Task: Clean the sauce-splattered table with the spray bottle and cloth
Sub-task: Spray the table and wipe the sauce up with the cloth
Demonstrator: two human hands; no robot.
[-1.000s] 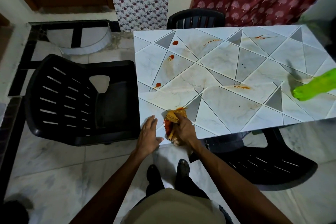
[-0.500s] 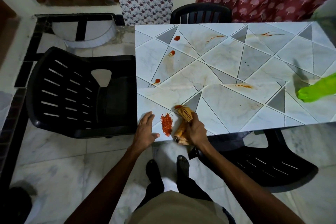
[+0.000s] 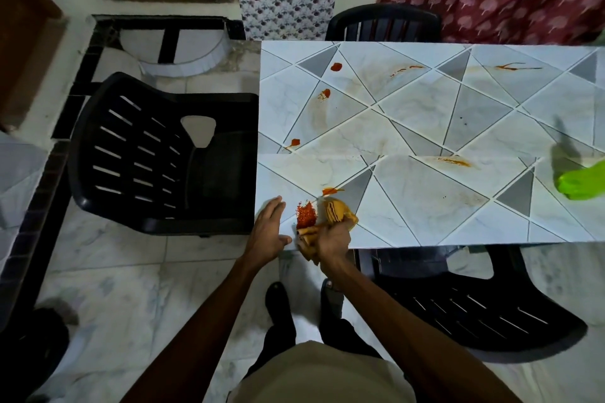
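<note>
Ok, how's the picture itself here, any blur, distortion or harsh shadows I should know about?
Head view: wide-angle stretch grows toward the borders; the bottle at the right border is cut off and smeared, throwing a dark shadow onto the table; the corners fall dim; the cloth in the right hand and the left hand look fairly sharp.

A second ago the right hand (image 3: 332,240) pressed the orange cloth (image 3: 334,211) over the near left corner of the bench (image 3: 425,127). Since then it has drawn the cloth to the right, baring a speckled red sauce patch (image 3: 306,214) that now lies between the left hand (image 3: 268,229) and the cloth. A small orange streak (image 3: 332,190) now shows clear of the cloth's far end.
</note>
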